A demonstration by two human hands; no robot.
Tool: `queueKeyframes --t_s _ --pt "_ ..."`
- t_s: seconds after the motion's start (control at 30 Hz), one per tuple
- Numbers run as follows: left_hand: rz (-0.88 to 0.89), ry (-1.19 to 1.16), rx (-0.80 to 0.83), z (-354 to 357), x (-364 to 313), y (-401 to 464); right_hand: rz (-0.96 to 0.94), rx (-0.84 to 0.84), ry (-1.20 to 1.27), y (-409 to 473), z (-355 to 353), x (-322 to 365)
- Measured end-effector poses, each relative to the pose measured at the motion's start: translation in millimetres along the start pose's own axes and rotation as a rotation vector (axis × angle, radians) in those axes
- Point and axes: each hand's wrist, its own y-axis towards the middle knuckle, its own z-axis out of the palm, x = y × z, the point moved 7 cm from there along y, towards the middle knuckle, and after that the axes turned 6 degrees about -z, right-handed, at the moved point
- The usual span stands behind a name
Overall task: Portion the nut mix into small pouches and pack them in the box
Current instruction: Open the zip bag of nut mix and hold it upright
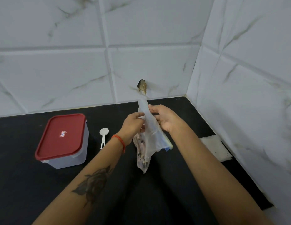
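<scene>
left hand [133, 125]: raised, fingers pinching | right hand [164, 118]: raised, fingers pinching

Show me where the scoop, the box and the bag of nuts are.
scoop [104, 132]: head view, on its round white bowl.
box [60, 137]: head view, middle of its red lid.
bag [142, 157]: head view, on the lower part holding nut mix.

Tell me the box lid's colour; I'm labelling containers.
Red, with a small white label at its centre; the lid shows in the head view.
</scene>
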Motion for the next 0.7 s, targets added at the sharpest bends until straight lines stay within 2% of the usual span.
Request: queueKeyframes --t_s 0.1,0.33,0.5,0.7 --pt "-0.012 -0.026 -0.026 -7.2 -5.3 -0.2 -0.034 -0.01 0.047 -5.5 3.0 13.6" --pt "0.115 -0.032 -0.064 -20.9 -34.3 -7.2 0.013 0.032 0.155 -12.2 12.2 21.3" --pt "0.066 -0.061 -0.038 -28.5 -42.3 -11.5 -0.006 0.075 0.322 -15.7 16.1 34.9" --pt "0.067 0.002 -0.08 -31.1 -51.8 -15.9 -0.116 0.062 0.242 -15.2 23.5 54.3"
